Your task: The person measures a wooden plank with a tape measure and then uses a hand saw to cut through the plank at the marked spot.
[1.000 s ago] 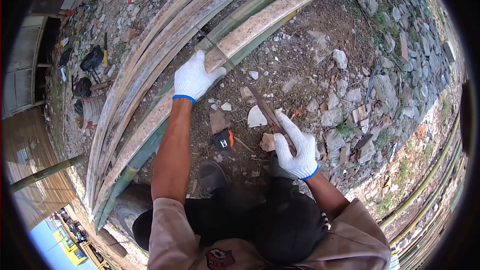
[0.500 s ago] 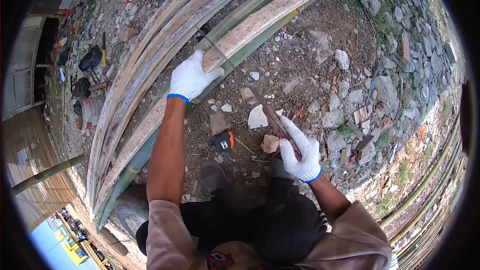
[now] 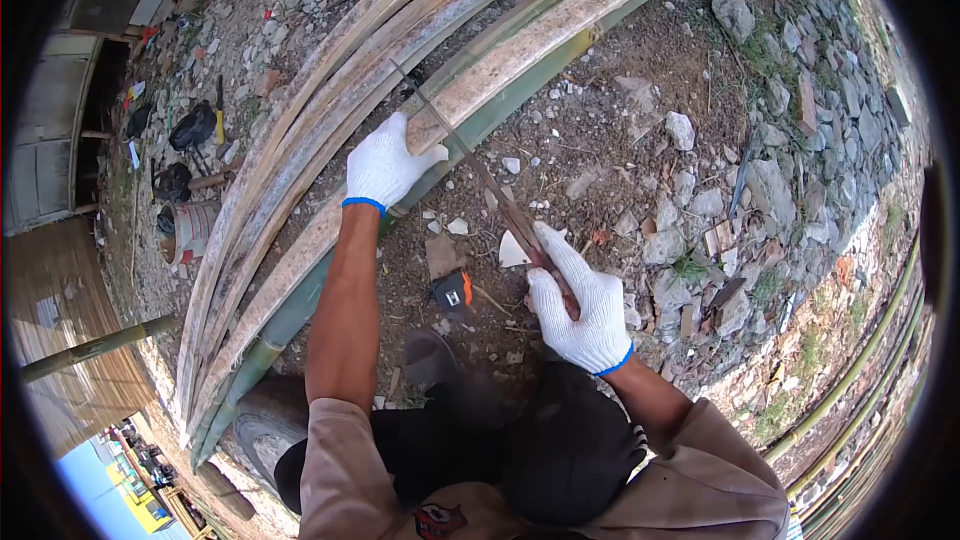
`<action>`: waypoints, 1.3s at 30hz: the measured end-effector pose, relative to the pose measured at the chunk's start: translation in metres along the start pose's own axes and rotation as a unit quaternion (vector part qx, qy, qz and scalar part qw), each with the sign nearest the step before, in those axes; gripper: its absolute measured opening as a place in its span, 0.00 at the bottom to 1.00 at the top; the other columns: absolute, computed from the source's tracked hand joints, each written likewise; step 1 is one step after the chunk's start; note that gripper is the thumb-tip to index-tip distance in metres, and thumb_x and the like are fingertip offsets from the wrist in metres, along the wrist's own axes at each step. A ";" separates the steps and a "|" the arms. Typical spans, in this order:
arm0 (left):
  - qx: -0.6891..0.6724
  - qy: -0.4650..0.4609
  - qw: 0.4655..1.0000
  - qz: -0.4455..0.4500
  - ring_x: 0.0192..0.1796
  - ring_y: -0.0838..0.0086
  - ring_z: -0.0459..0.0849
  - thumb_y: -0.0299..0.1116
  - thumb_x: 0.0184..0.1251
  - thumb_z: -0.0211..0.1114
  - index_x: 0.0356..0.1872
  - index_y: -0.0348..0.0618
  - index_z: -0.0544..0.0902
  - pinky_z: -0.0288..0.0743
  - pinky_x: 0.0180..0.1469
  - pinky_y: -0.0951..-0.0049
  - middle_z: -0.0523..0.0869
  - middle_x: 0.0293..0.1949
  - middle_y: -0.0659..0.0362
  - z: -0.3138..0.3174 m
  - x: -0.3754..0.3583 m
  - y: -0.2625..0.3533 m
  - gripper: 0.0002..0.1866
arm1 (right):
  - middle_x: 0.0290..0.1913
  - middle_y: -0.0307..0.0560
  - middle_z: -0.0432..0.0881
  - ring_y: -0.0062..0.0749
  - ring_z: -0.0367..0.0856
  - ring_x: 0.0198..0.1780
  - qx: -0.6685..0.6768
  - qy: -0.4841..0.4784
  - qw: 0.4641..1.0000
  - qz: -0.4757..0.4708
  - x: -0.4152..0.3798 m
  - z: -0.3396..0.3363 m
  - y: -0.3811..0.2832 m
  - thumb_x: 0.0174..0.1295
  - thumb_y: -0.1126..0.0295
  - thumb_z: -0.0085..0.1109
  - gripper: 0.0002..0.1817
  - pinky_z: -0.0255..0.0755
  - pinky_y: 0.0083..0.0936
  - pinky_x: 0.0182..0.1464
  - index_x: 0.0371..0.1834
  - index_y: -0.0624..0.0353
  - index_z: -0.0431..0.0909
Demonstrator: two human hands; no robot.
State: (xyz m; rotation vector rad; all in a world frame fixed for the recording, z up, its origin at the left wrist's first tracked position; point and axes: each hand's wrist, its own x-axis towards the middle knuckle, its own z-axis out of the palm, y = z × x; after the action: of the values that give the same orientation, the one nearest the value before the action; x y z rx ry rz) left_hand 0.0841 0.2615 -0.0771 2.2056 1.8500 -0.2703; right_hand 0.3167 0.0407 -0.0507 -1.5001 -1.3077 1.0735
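My left hand (image 3: 387, 165), in a white knit glove with a blue cuff, grips a long split bamboo pole (image 3: 500, 73). The pole's pale, speckled face is up and its green skin shows along the side. My right hand (image 3: 583, 312), gloved alike, is closed around the handle end of a handsaw (image 3: 480, 172). The saw's narrow blade, seen nearly edge-on, lies slantwise across the pole just beyond my left thumb. Teeth and cut depth cannot be made out. An orange-and-black tape measure (image 3: 453, 290) lies on the ground between my arms.
More split lengths (image 3: 300, 105) run alongside on the left. A tyre (image 3: 268, 430) is under the pole's near end. Rubble (image 3: 775, 185) covers the right side, with a white shard (image 3: 513, 250) near my right hand. A bucket (image 3: 192, 232) and a yellow-handled tool (image 3: 219, 125) lie left.
My right hand has drawn the saw a little back toward me and to the left. My left hand keeps its hold on the bamboo; the view has shifted slightly.
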 end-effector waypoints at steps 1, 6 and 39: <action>-0.004 0.003 1.000 -0.003 0.57 0.45 0.89 0.70 0.59 0.72 0.67 0.37 0.78 0.83 0.58 0.50 0.89 0.54 0.38 0.000 0.000 -0.001 0.48 | 0.43 0.51 0.94 0.28 0.88 0.24 -0.021 0.001 1.000 -0.009 -0.016 -0.013 -0.001 0.69 0.69 0.67 0.29 0.82 0.26 0.31 0.74 0.59 0.75; -0.014 0.059 0.998 0.022 0.56 0.44 0.89 0.69 0.59 0.72 0.66 0.37 0.79 0.83 0.58 0.49 0.89 0.54 0.37 0.007 -0.014 0.003 0.47 | 0.37 0.53 0.93 0.36 0.92 0.29 0.015 0.029 0.999 -0.041 0.041 0.020 0.002 0.71 0.67 0.66 0.27 0.83 0.31 0.32 0.73 0.59 0.76; -0.073 -0.047 0.996 0.015 0.54 0.42 0.89 0.68 0.58 0.74 0.59 0.34 0.80 0.82 0.55 0.50 0.90 0.50 0.37 -0.009 -0.014 0.012 0.44 | 0.44 0.50 0.94 0.32 0.89 0.27 0.048 0.063 0.989 -0.126 0.072 0.053 0.064 0.72 0.66 0.66 0.27 0.80 0.26 0.33 0.74 0.57 0.76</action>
State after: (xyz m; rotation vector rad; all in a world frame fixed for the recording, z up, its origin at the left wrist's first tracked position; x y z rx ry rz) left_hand 0.0936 0.2490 -0.0635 2.0837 1.7291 -0.2223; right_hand 0.2891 0.1099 -0.1317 -1.2712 -1.2994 0.8519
